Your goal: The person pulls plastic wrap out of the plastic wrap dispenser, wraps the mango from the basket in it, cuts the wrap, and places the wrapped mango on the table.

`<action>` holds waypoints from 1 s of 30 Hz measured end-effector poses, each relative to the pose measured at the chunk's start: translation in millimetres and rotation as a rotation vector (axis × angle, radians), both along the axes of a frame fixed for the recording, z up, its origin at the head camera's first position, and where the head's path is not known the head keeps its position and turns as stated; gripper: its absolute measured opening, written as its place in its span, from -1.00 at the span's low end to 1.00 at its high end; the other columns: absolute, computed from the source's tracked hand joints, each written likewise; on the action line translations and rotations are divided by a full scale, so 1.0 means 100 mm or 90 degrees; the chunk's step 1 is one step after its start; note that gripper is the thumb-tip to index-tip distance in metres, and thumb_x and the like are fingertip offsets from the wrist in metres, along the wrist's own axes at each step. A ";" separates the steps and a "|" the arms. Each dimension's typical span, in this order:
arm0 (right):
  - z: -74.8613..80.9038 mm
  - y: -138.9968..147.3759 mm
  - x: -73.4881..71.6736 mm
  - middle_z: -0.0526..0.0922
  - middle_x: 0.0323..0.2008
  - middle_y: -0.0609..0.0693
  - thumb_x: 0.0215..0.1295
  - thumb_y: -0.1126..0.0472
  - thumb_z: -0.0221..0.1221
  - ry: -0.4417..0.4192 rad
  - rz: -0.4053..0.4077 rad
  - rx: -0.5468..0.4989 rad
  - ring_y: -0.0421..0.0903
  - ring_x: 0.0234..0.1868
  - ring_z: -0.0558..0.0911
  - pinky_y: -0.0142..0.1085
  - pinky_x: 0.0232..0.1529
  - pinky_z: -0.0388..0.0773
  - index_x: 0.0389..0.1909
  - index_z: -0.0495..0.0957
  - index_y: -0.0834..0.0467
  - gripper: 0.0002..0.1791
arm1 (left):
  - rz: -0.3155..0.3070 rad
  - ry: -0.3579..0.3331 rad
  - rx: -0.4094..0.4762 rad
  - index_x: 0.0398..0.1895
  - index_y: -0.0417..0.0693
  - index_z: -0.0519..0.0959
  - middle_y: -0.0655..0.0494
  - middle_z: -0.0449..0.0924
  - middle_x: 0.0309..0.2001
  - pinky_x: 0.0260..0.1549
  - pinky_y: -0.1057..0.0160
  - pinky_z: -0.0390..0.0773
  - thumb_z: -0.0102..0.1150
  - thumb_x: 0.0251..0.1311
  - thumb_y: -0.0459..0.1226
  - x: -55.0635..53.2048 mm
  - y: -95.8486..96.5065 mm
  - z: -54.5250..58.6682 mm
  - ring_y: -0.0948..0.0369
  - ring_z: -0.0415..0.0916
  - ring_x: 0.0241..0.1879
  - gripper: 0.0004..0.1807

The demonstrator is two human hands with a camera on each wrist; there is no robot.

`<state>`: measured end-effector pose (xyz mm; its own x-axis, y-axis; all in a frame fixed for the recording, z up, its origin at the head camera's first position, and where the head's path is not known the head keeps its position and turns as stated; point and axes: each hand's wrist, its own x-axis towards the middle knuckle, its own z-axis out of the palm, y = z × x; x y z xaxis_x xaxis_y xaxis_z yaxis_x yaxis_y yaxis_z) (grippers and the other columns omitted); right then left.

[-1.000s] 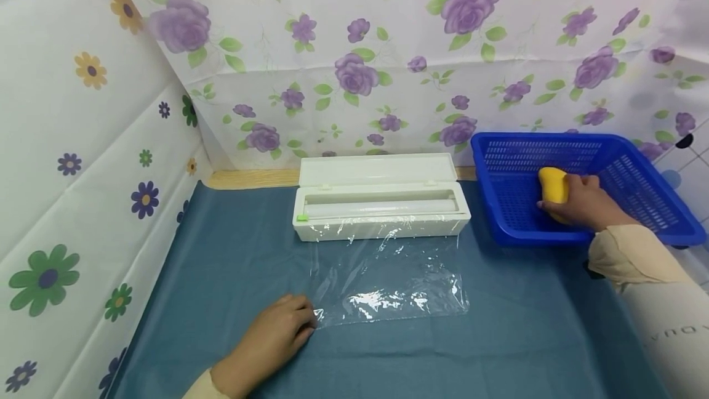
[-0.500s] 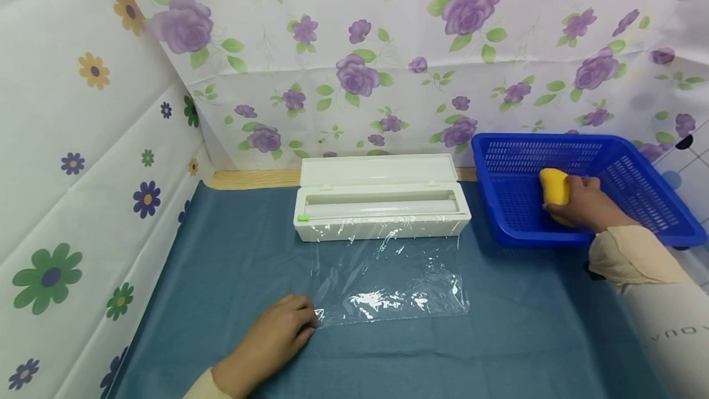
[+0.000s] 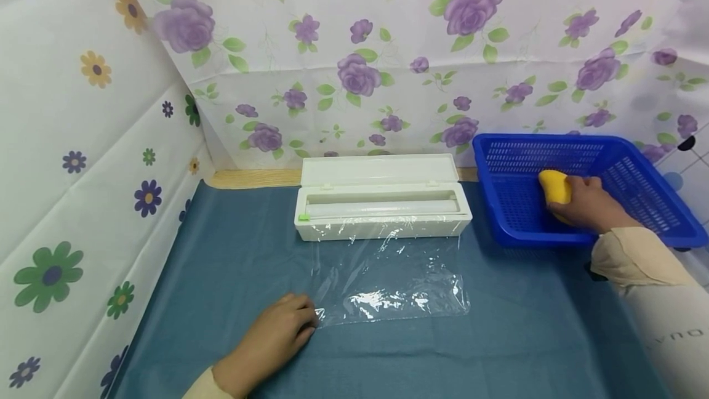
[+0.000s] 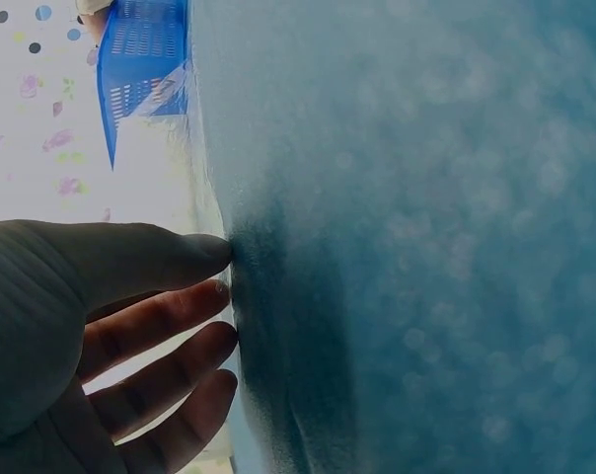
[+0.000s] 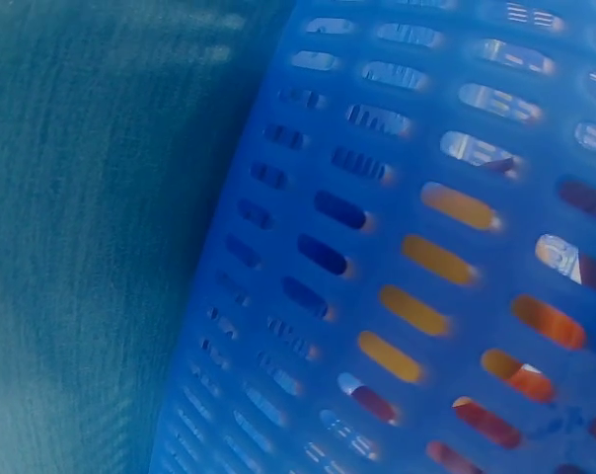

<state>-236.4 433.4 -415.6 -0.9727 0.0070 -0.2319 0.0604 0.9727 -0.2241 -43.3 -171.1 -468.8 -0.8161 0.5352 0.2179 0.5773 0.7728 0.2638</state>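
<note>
My left hand (image 3: 279, 328) has its thumb and fingertips at the near left corner of a clear sheet of cling film (image 3: 382, 288), pinching it against the table. In the left wrist view that hand's thumb and forefinger tips nearly meet, the other fingers loosely bent. The film runs out of a white cling film dispenser (image 3: 382, 226), its lid up and a green slider (image 3: 303, 217) at the left end. My right hand (image 3: 592, 202) grips a smooth yellow oblong thing (image 3: 554, 188), narrowed at its middle, inside the blue basket (image 3: 509, 237). Through the basket's slots, the right wrist view shows parts of the yellow thing (image 5: 411, 310).
A blue-green cloth (image 3: 415, 359) covers the table. Behind the dispenser hangs a sheet with purple flowers (image 3: 360, 76), and a flowered white sheet (image 3: 66, 208) stands on the left. The basket's slotted wall (image 5: 278, 237) fills much of the right wrist view.
Both hands keep almost the same places. The yellow thing tilts slightly in my right hand, and the head view shifts a little.
</note>
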 end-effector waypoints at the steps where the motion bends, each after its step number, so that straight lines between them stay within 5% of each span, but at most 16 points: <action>1: 0.01 0.00 0.01 0.04 0.16 0.73 0.41 -0.20 0.03 0.003 0.000 0.001 0.50 -0.12 0.42 0.34 -0.15 0.44 0.43 -0.08 0.61 0.04 | -0.001 0.000 0.000 -0.46 0.11 0.66 0.32 0.56 -0.31 -0.25 0.28 0.55 0.49 0.03 -0.30 0.00 0.00 0.00 0.31 0.44 -0.31 -0.85; 30: 0.06 0.03 0.06 0.09 0.14 0.66 0.49 -0.33 -0.23 0.051 -0.017 -0.015 0.49 -0.08 0.34 0.38 -0.15 0.39 0.48 -0.11 0.52 0.02 | 0.007 -0.010 0.003 -0.46 0.09 0.68 0.31 0.59 -0.30 -0.24 0.28 0.57 0.50 0.02 -0.29 -0.01 -0.01 -0.01 0.31 0.47 -0.29 -0.87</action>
<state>-230.4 436.3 -409.7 -0.9877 0.0279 -0.1540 0.0666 0.9654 -0.2521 -44.0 -172.0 -470.2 -0.8252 0.5255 0.2072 0.5646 0.7774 0.2773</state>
